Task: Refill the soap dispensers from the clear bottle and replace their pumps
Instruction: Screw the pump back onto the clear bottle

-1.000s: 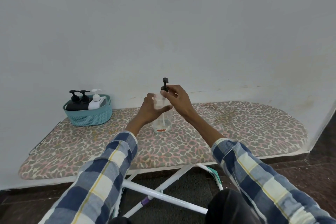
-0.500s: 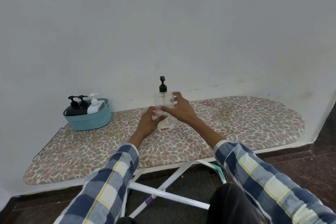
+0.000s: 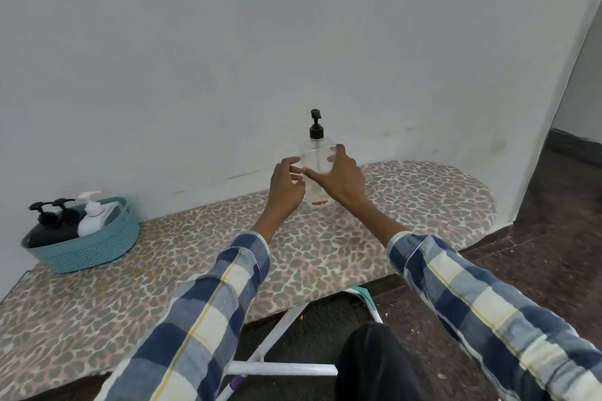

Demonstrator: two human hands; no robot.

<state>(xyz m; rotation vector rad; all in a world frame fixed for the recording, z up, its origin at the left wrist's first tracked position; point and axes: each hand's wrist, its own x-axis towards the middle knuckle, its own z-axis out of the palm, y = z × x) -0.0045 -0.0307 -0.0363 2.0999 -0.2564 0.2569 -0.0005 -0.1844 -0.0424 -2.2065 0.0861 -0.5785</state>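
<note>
Soap dispensers sit far to the left in a teal basket [image 3: 88, 251]: two black dispensers [image 3: 53, 228] with black pumps, and one white dispenser [image 3: 91, 218] with a white pump, all leaning close together. The basket rests on the left end of an ironing board [image 3: 163, 270] with a spotted brown and pink cover, which stands against a plain white wall [image 3: 228, 42]. Moving right, a blue, white and yellow checked sleeve [image 3: 202, 312] leads up to the left hand [image 3: 286, 189]. Its fingers [image 3: 294, 169] are curled and touch the left side of the clear bottle [image 3: 317, 169]. The clear bottle stands upright on the back of the ironing board, near the wall and well apart from the basket. A black pump [image 3: 316, 125] is on top of it, and a thin tube shows inside. It looks almost empty, with a small red mark near the bottom. The right hand [image 3: 338, 179] comes next, with its fingers spread around the right side of the bottle and its thumb across the front, so both hands hold the bottle between them. Another checked sleeve [image 3: 488, 309] runs down to the lower right. Under the board are its white metal legs [image 3: 280, 368] and a dark brown floor [image 3: 537, 254]. A dark knee shows at the bottom.
</note>
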